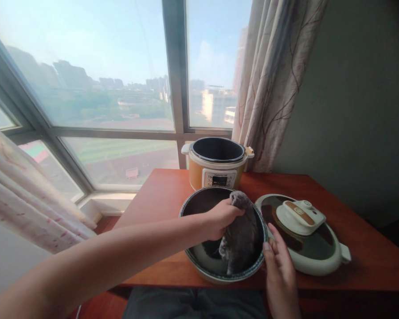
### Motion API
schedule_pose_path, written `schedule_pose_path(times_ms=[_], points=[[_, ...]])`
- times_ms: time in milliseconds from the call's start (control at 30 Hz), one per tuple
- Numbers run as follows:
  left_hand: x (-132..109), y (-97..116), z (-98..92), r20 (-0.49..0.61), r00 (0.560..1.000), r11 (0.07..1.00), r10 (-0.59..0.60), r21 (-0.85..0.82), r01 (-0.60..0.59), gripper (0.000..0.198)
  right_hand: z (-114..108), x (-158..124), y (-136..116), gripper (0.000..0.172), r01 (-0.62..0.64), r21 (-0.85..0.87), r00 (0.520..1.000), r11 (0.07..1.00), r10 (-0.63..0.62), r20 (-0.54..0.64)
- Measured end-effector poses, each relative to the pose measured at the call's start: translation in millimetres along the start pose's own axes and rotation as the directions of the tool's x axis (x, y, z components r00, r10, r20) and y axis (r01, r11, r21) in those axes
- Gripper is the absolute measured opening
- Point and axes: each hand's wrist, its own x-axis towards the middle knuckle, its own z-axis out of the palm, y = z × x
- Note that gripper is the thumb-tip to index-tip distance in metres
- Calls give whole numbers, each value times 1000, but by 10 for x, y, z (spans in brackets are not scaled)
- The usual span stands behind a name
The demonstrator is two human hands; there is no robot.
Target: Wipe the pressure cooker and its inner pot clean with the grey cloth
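A round dark inner pot [202, 204] with a speckled rim stands at the near edge of the reddish wooden table [166, 181]. My left hand [224, 217] reaches over it, fingers closed on a grey cloth [241, 239] that hangs inside against the pot's right wall. On the right side, my right hand [279, 261] grips the pot's rim between thumb and fingers. Just behind the pot is the orange and white cooker body [196, 170], with its top uncovered and a control panel facing me.
The cooker's lid [322, 263], with a white knob and handle, lies on the table to the right of the pot. Windows rise beyond the table's far edge. A patterned curtain [269, 79] hangs behind the cooker, another [29, 195] at the left.
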Motion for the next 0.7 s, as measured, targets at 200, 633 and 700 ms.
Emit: schedule_pose_path(times_ms=[200, 633, 700], points=[[0, -66, 27, 8, 992, 945, 124, 305, -120, 44, 61, 25, -35, 74, -13, 42, 1000, 999, 13, 4], [-90, 31, -645, 657, 671, 282, -344, 754, -593, 56, -8, 399, -121, 69, -34, 173, 999, 984, 38, -19], [-66, 64, -683, 615, 701, 231, -361, 787, -572, 43, 10, 493, -171, 70, -68, 185, 998, 980, 63, 28]])
